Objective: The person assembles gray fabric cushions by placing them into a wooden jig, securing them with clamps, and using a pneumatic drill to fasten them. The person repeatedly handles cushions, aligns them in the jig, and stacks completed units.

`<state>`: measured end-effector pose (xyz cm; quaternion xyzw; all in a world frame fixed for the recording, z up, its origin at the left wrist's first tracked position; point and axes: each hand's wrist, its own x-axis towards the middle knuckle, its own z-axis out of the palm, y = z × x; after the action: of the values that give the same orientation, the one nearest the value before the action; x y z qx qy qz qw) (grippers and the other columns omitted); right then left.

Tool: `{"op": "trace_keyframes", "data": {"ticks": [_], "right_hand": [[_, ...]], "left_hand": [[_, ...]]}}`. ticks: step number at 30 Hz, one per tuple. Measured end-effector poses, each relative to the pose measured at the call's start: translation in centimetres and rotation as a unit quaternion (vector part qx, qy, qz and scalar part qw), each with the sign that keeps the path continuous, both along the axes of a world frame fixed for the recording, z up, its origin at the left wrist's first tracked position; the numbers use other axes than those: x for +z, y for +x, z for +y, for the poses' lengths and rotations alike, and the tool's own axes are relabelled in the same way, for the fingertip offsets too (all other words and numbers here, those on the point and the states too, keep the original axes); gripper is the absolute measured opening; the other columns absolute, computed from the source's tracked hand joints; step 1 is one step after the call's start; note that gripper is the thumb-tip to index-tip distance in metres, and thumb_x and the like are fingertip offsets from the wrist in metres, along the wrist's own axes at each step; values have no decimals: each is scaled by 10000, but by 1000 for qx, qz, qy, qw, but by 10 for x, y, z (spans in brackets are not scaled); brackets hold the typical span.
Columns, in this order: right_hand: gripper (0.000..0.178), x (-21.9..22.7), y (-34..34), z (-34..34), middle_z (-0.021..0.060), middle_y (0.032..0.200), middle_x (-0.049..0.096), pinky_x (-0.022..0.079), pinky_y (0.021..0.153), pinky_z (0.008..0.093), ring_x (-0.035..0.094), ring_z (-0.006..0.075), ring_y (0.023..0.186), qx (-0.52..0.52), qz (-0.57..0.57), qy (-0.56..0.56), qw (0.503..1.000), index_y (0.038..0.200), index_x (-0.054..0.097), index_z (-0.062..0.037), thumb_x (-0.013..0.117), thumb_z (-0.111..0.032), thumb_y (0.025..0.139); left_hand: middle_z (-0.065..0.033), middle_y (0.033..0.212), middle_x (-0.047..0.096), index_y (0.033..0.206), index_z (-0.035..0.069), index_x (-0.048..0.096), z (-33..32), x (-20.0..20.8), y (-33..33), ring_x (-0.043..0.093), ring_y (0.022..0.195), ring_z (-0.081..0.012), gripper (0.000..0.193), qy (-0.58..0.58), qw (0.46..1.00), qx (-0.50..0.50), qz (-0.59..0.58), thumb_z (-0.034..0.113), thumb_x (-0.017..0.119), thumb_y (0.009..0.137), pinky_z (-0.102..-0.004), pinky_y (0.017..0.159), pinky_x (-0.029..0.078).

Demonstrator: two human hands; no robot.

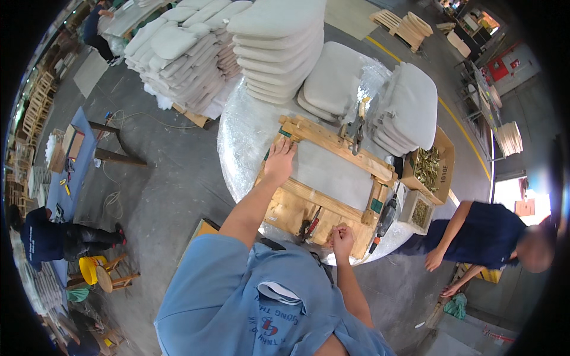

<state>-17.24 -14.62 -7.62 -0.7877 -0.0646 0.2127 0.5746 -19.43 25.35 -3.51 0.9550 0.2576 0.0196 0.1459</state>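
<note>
Blue shirt [208,279] seen nearest. Grey panel [332,175] set within wooden frame [323,203] on wrapped table [234,151]; seating judged done, fastening probably left. Left hand [280,160] spread flat at frame's corner, nothing seen gripped; right hand [341,237] curled closed, contents cannot be told.

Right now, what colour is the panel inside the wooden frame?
The panel is pale grey; head view shows it best.

The curled right hand [342,238] hides whatever it may hold. The tall stack of seat pads [274,50] is cut off by the view's top edge, the brass-coloured fittings [426,167] are too small to identify, and a co-worker's head [535,248] is blurred.
</note>
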Motion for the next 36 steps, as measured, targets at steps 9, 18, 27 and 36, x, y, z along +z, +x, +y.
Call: {"op": "trace_keyframes", "data": {"ticks": [9,18,27,36], "right_hand": [[199,16,-4,8,46,669,643,451,413,284,598,115,463,-22,4,-66,998,1020,607,-29,761,-155,1025],[193,10,-1,4,47,671,636,446,417,291,588,122,464,-11,2,-63,998,1046,591,-32,748,-145,1033],[192,2,-3,4,54,684,646,457,413,307,606,134,476,-15,43,-36,998,1033,596,-40,754,-150,1031],[174,23,5,4,50,700,690,519,504,337,698,158,561,-7,47,-86,995,993,684,-86,761,-241,1002]], "left_hand": [[-161,1587,555,1433,65,646,4,-12,-4,470,1520,-329,448,-18,988,48,-146,77,586,989,-512,1289,347],[-162,1622,516,1468,84,636,2,-3,-1,408,1565,-324,479,-28,989,43,-140,80,593,991,-507,1310,319],[-169,1485,612,1410,59,668,2,0,1,503,1461,-363,421,-4,990,47,-131,93,606,995,-496,1245,393],[-187,1347,638,1221,49,723,32,6,23,594,1311,-387,263,78,994,-60,-42,123,624,989,-492,1061,538]]}}
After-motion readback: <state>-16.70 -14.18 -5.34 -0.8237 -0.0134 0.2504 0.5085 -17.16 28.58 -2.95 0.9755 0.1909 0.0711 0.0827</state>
